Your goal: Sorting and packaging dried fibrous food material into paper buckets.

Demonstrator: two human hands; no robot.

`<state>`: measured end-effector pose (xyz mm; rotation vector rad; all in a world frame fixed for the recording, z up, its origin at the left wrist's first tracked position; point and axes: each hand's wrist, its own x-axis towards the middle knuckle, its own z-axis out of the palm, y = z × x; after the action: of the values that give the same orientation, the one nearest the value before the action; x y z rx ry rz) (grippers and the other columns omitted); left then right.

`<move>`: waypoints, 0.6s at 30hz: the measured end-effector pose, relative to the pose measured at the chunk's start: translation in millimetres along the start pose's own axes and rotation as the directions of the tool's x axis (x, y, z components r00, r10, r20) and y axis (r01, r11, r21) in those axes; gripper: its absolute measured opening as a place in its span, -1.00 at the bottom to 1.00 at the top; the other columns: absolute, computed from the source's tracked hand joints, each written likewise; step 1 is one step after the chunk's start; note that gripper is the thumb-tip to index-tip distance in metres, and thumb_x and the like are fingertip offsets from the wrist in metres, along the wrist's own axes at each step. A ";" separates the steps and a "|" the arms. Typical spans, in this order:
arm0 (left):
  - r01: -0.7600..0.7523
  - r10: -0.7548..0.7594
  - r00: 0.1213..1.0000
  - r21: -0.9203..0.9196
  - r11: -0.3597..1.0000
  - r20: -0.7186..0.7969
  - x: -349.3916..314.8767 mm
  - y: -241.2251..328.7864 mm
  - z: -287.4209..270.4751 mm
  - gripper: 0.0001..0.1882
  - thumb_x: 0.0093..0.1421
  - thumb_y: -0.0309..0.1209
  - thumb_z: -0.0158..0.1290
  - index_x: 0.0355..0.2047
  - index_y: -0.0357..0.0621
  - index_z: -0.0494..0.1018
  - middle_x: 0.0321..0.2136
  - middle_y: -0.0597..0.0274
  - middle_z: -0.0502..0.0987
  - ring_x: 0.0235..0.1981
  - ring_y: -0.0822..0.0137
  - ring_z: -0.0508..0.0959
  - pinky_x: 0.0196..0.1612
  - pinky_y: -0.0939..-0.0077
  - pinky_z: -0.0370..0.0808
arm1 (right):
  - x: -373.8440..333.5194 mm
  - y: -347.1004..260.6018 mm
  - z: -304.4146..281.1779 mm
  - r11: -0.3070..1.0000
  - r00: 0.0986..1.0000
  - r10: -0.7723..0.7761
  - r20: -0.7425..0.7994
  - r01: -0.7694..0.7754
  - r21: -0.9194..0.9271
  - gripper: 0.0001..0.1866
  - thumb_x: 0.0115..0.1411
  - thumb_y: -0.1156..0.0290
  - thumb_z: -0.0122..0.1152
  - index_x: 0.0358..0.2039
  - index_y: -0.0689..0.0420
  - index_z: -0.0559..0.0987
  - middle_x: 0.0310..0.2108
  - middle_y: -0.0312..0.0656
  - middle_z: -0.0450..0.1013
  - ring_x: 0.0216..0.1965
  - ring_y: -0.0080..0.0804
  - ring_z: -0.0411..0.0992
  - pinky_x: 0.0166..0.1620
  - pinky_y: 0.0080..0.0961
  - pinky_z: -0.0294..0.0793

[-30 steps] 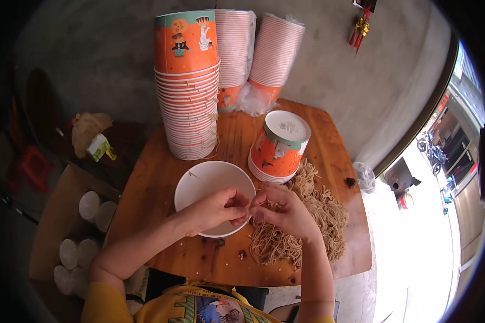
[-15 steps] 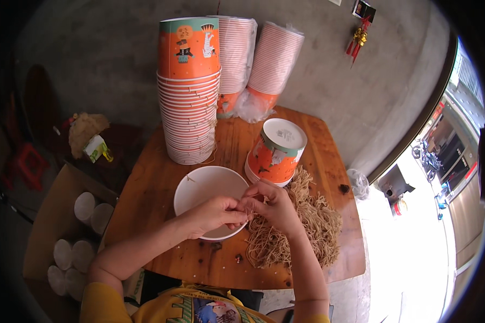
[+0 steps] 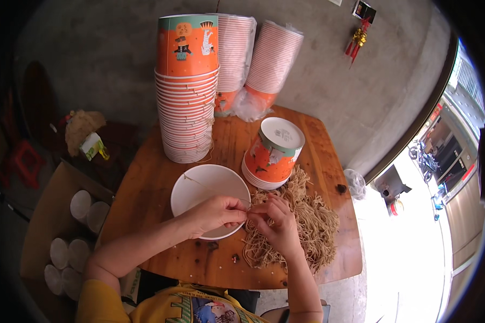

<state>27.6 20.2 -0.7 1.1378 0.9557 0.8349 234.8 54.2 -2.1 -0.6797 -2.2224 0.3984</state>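
Note:
A white-lined paper bucket [image 3: 199,185] lies with its mouth toward me on the table. A thin brown string [image 3: 198,182] runs from its far rim across the opening toward my fingers. My left hand [image 3: 213,215] reaches over the mouth, thumb and fingers pinched on the string at the right rim. Against it, my right hand [image 3: 275,219] is closed too, its fingertips gripping the string; the exact hold is hidden between the fingers. Just right of my right hand spreads a heap of tan strings [image 3: 312,234]. Behind it, a short stack of orange buckets [image 3: 269,161] stands upside down.
A tall stack of orange-and-white buckets [image 3: 186,107] rises at the back left, with string ends hanging from its side. Two plastic-wrapped stacks [image 3: 272,59] stand behind. A cardboard box [image 3: 51,207] of white cylindrical things sits left of the wooden table [image 3: 140,194].
My right hand has turned and its fingers have lowered closer to the rim. My left hand has stayed nearly in place. The whole view has shifted slightly.

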 end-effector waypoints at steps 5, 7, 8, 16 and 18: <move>0.121 -0.116 0.992 -0.160 0.980 0.041 3.3 -1.7 -5.3 -0.83 0.26 -0.40 0.04 -0.19 -0.20 0.49 -0.36 0.36 0.51 -0.37 0.56 0.46 -0.30 0.68 0.40 | -5.3 -15.8 9.6 0.998 0.997 0.028 -0.069 -0.031 -0.048 -0.78 -0.02 0.53 0.38 -0.36 0.12 0.52 -0.41 -0.21 0.49 -0.25 -0.12 0.47 0.10 -0.14 0.35; 0.190 -0.168 0.981 -0.311 0.931 0.098 3.8 -3.5 -8.0 -0.82 0.28 -0.40 0.01 -0.16 -0.20 0.47 -0.32 0.33 0.53 -0.32 0.53 0.48 -0.27 0.66 0.41 | -8.0 -22.7 18.2 0.996 0.992 -0.009 -0.128 -0.002 -0.089 -0.78 -0.02 0.52 0.39 -0.38 0.11 0.50 -0.47 -0.22 0.45 -0.25 -0.14 0.47 0.00 -0.18 0.41; 0.231 -0.205 0.973 -0.350 0.908 0.110 3.4 -2.0 -7.1 -0.83 0.29 -0.40 0.00 -0.17 -0.19 0.46 -0.30 0.31 0.53 -0.31 0.50 0.50 -0.26 0.64 0.43 | -8.4 -27.5 21.0 0.996 0.992 -0.010 -0.126 -0.001 -0.089 -0.78 -0.02 0.52 0.39 -0.38 0.11 0.50 -0.47 -0.22 0.45 -0.25 -0.14 0.47 0.00 -0.18 0.41; 0.245 -0.223 0.969 -0.403 0.882 0.102 4.8 -5.9 -6.6 -0.82 0.26 -0.45 0.03 -0.14 -0.20 0.41 -0.24 0.25 0.50 -0.26 0.43 0.52 -0.20 0.54 0.48 | -14.5 -27.3 16.8 0.992 0.994 0.093 -0.061 -0.087 0.095 -0.86 0.08 0.55 0.33 -0.37 0.18 0.52 -0.45 -0.25 0.48 -0.33 -0.33 0.47 -0.12 -0.34 0.45; 0.141 -0.112 0.988 -0.322 0.936 0.106 5.0 -6.6 -6.9 -0.78 0.23 -0.53 0.05 -0.11 -0.22 0.37 -0.26 0.22 0.49 -0.26 0.42 0.51 -0.16 0.51 0.49 | -21.4 -16.8 11.9 0.865 0.934 0.356 0.035 -0.343 0.367 -0.93 0.22 0.52 0.23 -0.31 0.23 0.55 -0.39 -0.27 0.48 -0.36 -0.58 0.45 -0.31 -0.60 0.46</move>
<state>23.4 25.7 -8.9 0.8078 0.7742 0.7988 232.3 27.3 -14.4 -0.8737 -1.9109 0.9542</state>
